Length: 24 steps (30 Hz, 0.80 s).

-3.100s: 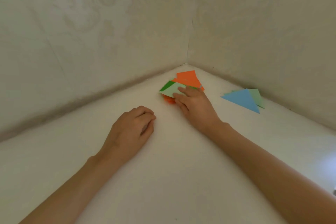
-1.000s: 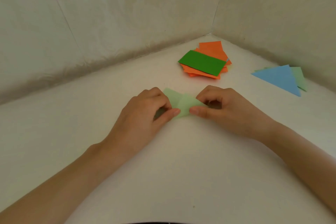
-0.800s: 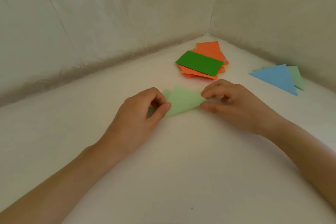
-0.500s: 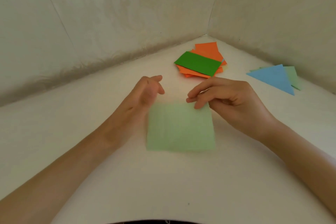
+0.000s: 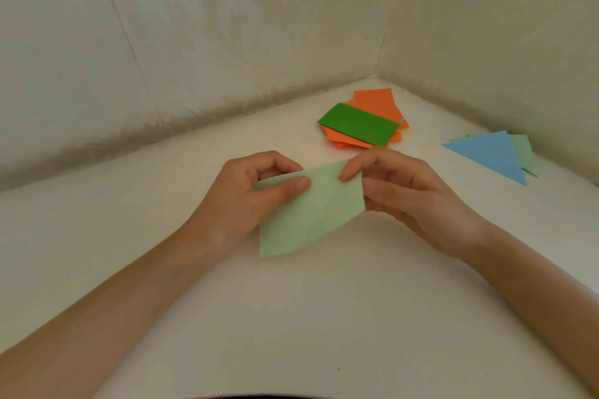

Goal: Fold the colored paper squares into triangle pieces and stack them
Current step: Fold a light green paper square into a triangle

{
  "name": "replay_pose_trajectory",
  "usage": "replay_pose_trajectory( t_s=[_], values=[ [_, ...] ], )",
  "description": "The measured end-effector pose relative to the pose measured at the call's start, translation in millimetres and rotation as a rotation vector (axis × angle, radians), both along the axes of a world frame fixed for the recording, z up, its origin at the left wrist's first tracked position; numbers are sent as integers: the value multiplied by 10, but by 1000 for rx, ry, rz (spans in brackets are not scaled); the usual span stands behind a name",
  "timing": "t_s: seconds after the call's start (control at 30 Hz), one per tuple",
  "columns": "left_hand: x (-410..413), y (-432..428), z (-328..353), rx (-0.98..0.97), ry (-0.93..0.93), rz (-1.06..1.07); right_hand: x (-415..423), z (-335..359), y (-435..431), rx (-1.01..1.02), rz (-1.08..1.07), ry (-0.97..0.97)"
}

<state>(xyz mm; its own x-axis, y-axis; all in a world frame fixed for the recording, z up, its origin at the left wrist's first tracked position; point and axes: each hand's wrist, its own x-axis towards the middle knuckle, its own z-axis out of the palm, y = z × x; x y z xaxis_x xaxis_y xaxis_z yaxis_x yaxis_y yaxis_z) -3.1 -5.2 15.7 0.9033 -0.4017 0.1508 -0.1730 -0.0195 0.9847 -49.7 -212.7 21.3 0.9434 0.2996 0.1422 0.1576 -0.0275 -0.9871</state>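
We see a white table (image 5: 291, 327) that fits into a corner. Pale walls (image 5: 201, 29) stand behind it, with faint swirly shapes.

At centre, paper sheet (image 5: 311, 214) between left hand (image 5: 246, 194) and right hand (image 5: 411, 194); unfolded pile (image 5: 363, 125) above (by the corner), folded triangles (image 5: 486, 152) far right.

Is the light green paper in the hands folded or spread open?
Spread open, no triangle yet: the light green paper shows four corners, pinched by the left hand and right hand.
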Motion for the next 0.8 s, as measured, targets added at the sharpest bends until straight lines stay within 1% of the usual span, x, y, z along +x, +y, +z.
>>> replay_pose_trajectory(
  t_s=[0.07, 0.13, 0.33, 0.43, 0.57, 0.63, 0.73, 0.8],
  values=[
    [-17, 0, 11, -31, 18, 10, -1, 1, -8, -50, -7, -24],
    [-47, -5, 7, -36, -2, 23, 3, -21, 5, -82, -24, -31],
    [-76, -5, 3, -20, -123, 36, -9, -2, 12, -142, 90, -50],
    [-57, -5, -12, -30, -121, 10, -9, 18, 18, -163, 21, -30],
    [-62, -20, -44, 37, -166, -32, -7, 3, 56, -135, -34, 3],
    [-49, -6, -52, 70, -158, -40, -14, 18, 44, -145, 19, -15],
    [-19, 26, -63, 117, -147, -66, -29, 24, 7, -225, 120, -15],
    [-13, 49, -62, 133, -132, -115, -14, 11, -21, -250, 150, -5]
  ],
)
